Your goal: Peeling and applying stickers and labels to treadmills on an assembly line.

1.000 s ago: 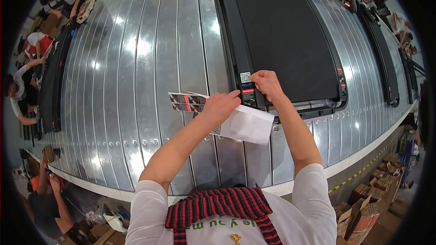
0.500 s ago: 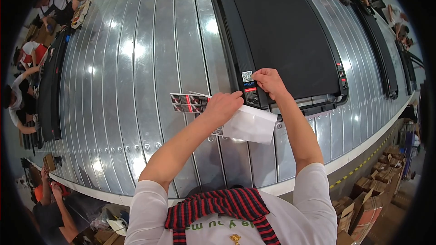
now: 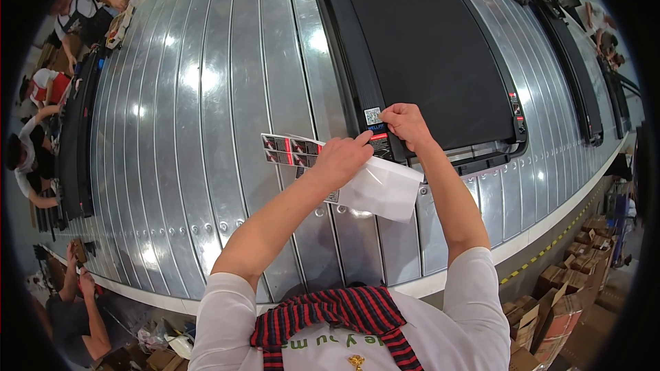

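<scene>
A large black flat machine (image 3: 426, 48) lies on the ribbed metal conveyor (image 3: 206, 130). My right hand (image 3: 405, 126) presses a small label (image 3: 372, 118) onto the black side rail at its near left corner. My left hand (image 3: 342, 160) holds a sheet of red-and-black stickers (image 3: 289, 150) together with a white backing paper (image 3: 381, 189), and its forefinger points at the rail just below the label.
More black machines (image 3: 577, 75) lie on the conveyor at right and another (image 3: 72, 144) at left. Other people work along the left side and the far end. Cardboard boxes (image 3: 564, 295) are stacked on the floor at lower right.
Both hands stay at the rail's corner. My left forefinger has stretched toward the label while my right hand keeps pressing there.
</scene>
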Tool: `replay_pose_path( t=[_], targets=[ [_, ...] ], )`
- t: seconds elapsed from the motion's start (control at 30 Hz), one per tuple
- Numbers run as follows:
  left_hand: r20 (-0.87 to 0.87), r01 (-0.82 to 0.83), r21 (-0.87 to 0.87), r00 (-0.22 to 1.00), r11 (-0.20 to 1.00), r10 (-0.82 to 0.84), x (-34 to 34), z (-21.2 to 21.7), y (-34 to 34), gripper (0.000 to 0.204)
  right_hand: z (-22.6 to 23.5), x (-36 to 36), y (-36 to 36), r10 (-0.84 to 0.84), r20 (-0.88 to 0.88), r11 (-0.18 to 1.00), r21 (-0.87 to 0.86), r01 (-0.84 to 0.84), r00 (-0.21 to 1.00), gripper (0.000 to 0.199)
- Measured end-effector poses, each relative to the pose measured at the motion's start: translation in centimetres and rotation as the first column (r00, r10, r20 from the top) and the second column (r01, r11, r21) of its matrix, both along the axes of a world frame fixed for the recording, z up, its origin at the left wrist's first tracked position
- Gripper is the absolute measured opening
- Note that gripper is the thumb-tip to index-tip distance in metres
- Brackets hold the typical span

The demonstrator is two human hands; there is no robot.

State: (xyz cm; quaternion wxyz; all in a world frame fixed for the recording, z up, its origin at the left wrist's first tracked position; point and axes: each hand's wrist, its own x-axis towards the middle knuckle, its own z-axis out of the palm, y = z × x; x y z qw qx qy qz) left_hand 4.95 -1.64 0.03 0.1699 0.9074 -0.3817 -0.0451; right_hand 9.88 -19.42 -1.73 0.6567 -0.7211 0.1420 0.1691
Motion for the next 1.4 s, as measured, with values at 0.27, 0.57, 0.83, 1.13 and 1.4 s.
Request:
replay_pose_path(
  t=[0.27,0.57,0.83,1.13,1.4],
  targets=[
    [-0.076,-0.008,0.045,0.997,0.999,0.011,0.1,0.5,-0.5,0.026,-1.0,0.0,0.0,-0.001,0.052,0.998,-0.070,0.005,0.999,0.008],
    [-0.132,-0.034,0.129,0.990,0.991,0.052,0.2,0.4,-0.4,0.012,0.4,-1.3,2.5,0.340,0.241,0.484,-0.873,0.051,0.909,0.007],
    [-0.267,-0.043,0.104,0.961,0.994,0.070,-7.5,2.8,7.6,0.008,-0.4,-5.1,4.1,0.719,0.471,0.390,-0.882,0.265,0.511,0.015],
    [-0.674,-0.495,-0.293,0.714,0.818,0.191,-23.5,9.8,16.2,0.021,-2.4,-5.8,3.8,0.597,0.229,0.256,-0.963,0.088,0.769,0.048],
    [-0.787,-0.806,-0.581,0.521,-0.111,0.331,-29.2,13.2,22.6,0.031,10.3,-20.2,15.1,0.509,0.279,0.553,0.619,-0.558,0.814,0.046]
  ],
)
